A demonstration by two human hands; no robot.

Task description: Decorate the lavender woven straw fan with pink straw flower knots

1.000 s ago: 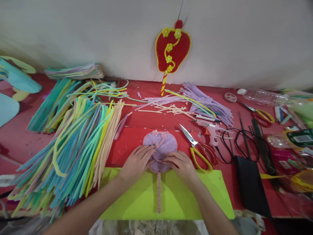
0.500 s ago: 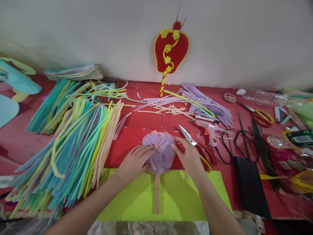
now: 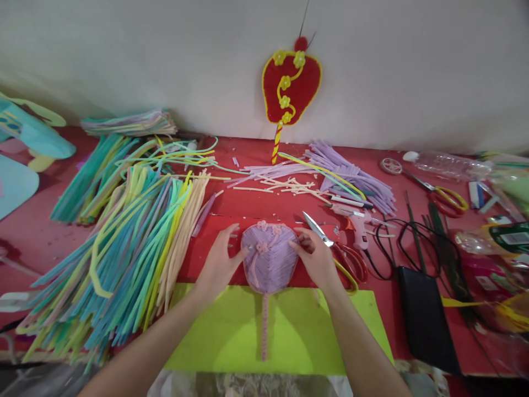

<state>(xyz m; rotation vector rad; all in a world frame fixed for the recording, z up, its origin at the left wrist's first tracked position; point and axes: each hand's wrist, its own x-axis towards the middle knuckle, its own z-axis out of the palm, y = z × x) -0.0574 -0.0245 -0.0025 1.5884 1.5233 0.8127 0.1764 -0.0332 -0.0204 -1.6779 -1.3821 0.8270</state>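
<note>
A lilac pipe-cleaner fan (image 3: pixel 270 264) with small pink flowers lies flat in front of me, its pink handle (image 3: pixel 265 331) pointing toward me. At the fan's left edge is my left hand (image 3: pixel 217 262), its fingers spread and its thumb touching the rim. My right hand (image 3: pixel 316 256) holds the opposite edge, thumb over the rim and fingers curled beside it. Under the handle and the fan's lower edge lies a yellow-green sheet (image 3: pixel 306 336). Open scissors (image 3: pixel 318 229) with red and yellow handles rest right by my right hand.
Pipe cleaners in many colours (image 3: pixel 124 264) cover the left side; a lilac bundle (image 3: pixel 351 176) lies at the back. A red fan (image 3: pixel 291 91) leans on the wall. To the right are a pink glue gun (image 3: pixel 359 223), a black box-like object (image 3: pixel 427 320), more scissors (image 3: pixel 444 198) and a plastic bottle (image 3: pixel 448 164).
My left hand has drawn back leftward from the fan's face to its edge, uncovering the pink flowers and stem. My right hand stays at the right edge, with a slight shift.
</note>
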